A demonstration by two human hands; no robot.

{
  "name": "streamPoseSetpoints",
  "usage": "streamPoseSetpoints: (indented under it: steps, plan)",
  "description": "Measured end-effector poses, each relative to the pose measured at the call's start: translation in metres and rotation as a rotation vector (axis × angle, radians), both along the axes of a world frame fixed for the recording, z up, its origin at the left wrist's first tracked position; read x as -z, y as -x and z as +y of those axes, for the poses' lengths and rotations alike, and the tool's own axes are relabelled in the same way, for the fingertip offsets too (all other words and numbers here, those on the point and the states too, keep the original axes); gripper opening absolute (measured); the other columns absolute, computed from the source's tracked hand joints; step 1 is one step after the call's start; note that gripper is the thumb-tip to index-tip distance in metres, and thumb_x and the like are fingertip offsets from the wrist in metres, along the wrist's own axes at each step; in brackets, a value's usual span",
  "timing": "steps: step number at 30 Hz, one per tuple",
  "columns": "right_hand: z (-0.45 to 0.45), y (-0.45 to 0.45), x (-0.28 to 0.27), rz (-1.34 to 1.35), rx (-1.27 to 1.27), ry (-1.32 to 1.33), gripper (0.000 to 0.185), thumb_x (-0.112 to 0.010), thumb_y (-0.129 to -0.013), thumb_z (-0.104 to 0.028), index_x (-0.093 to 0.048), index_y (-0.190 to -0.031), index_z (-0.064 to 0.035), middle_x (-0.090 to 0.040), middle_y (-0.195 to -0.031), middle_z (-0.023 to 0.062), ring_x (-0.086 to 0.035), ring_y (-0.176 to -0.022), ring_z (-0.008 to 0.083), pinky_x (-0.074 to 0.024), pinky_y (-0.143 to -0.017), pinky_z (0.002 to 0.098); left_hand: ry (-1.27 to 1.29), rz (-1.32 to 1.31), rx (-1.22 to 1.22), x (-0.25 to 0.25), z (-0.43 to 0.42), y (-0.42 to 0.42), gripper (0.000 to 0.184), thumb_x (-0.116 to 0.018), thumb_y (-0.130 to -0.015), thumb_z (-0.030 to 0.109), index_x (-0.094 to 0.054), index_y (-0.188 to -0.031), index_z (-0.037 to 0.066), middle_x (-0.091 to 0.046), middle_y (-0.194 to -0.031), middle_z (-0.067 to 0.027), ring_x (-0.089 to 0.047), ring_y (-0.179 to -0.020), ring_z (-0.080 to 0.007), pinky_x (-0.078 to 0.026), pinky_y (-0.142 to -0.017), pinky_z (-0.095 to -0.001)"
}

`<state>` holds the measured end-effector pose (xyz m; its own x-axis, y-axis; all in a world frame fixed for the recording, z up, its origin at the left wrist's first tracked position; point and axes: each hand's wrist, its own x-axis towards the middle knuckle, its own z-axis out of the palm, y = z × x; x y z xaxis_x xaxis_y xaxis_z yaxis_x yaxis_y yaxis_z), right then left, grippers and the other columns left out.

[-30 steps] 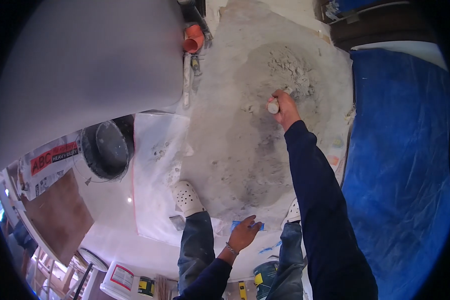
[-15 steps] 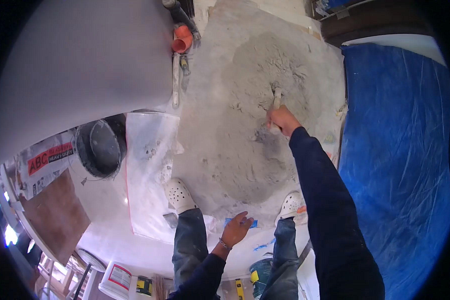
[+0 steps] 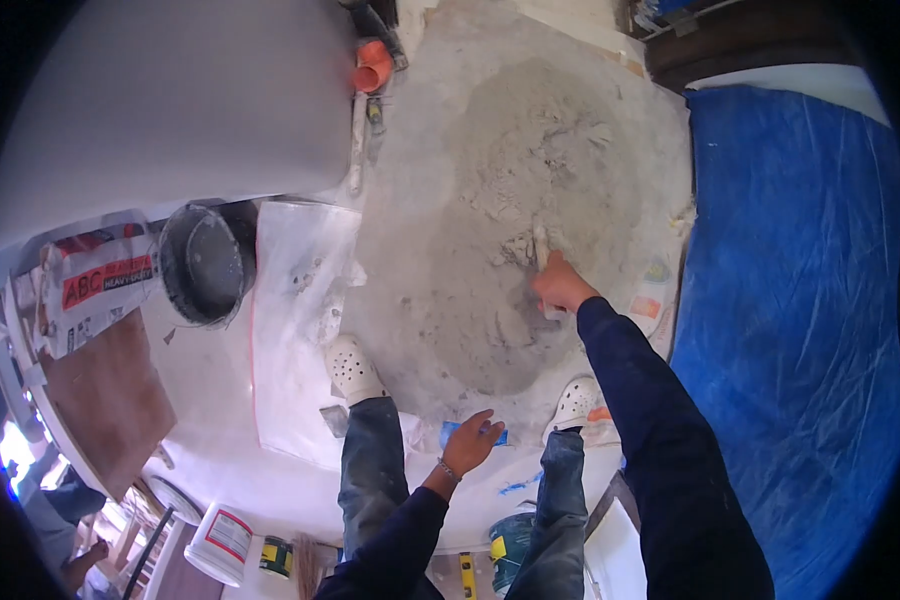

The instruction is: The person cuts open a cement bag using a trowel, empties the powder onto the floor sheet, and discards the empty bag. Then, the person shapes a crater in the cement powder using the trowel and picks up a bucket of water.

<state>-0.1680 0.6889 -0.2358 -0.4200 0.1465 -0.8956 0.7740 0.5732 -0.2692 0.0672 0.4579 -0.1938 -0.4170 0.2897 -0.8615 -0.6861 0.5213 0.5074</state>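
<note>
A broad patch of wet grey mortar (image 3: pixel 490 330) lies spread on a dusty sheet on the floor. My right hand (image 3: pixel 563 284) is closed around a pale-handled trowel (image 3: pixel 541 240), low over the middle of the patch. The blade is hard to make out, sunk in or covered by the mix. Rough, lifted lumps lie just beyond it. My left hand (image 3: pixel 470 445) hangs near my legs with fingers apart and nothing in it, above a small blue piece (image 3: pixel 450 434) at the sheet's near edge. My white clogs (image 3: pixel 354 370) stand at the near side of the mortar.
A black bucket (image 3: pixel 206 268) and an ABC bag (image 3: pixel 100 280) stand left, near a brown board (image 3: pixel 110 395). Blue sheeting (image 3: pixel 790 330) covers the right side. An orange pipe fitting (image 3: pixel 372 67) lies at the upper left. Behind me are a white tub (image 3: pixel 220 543) and a spirit level (image 3: pixel 467 575).
My right hand has drawn the trowel toward me through the mortar. My left hand stays open near my legs. The view has shifted slightly.
</note>
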Motion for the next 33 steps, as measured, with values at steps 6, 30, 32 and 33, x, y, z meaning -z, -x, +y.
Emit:
streamPoseSetpoints:
  steps: [6,30,32,33]
  plan:
    - [-0.021,-0.011,-0.022,-0.051,-0.197,-0.075,0.047,-0.055,-0.079,-0.01,-0.032,-0.114,0.012,-0.062,-0.084,0.0297,-0.066,-0.062,0.0328,-0.0527,-0.056,0.0393,0.012,0.004,-0.032,-0.001,0.005,-0.005,0.052,-0.061,-0.085,0.042,-0.057,-0.121,0.005,-0.065,-0.106,-0.0205,-0.062,-0.102,-0.0313,-0.049,-0.087,-0.0368]
    - [-0.066,-0.127,0.009,-0.069,-0.391,-0.077,0.053,-0.052,-0.075,-0.004,-0.026,-0.118,0.0116,-0.062,-0.076,0.0285,-0.065,-0.065,0.0359,-0.0515,-0.06,0.0407,0.058,0.046,-0.052,0.007,0.002,-0.04,0.05,-0.062,-0.082,0.039,-0.059,-0.118,0.005,-0.065,-0.104,-0.0209,-0.063,-0.098,-0.034,-0.05,-0.085,-0.0396]
    - [-0.069,-0.135,0.005,-0.057,-0.433,-0.088,0.059,-0.053,-0.075,-0.006,-0.025,-0.123,0.013,-0.062,-0.081,0.03,-0.065,-0.075,0.0392,-0.0514,-0.067,0.0422,0.059,0.072,-0.054,0.007,0.0,-0.042,0.05,-0.062,-0.084,0.039,-0.057,-0.121,0.005,-0.065,-0.1,-0.0219,-0.064,-0.095,-0.033,-0.05,-0.083,-0.0385]
    - [-0.07,-0.143,0.008,-0.065,-0.439,-0.088,0.059,-0.053,-0.075,-0.006,-0.025,-0.123,0.013,-0.062,-0.081,0.03,-0.065,-0.075,0.0392,-0.0514,-0.067,0.0422,0.059,0.083,-0.059,0.007,0.0,-0.043,0.05,-0.062,-0.085,0.039,-0.057,-0.121,0.005,-0.065,-0.101,-0.0222,-0.064,-0.095,-0.033,-0.05,-0.083,-0.0384]
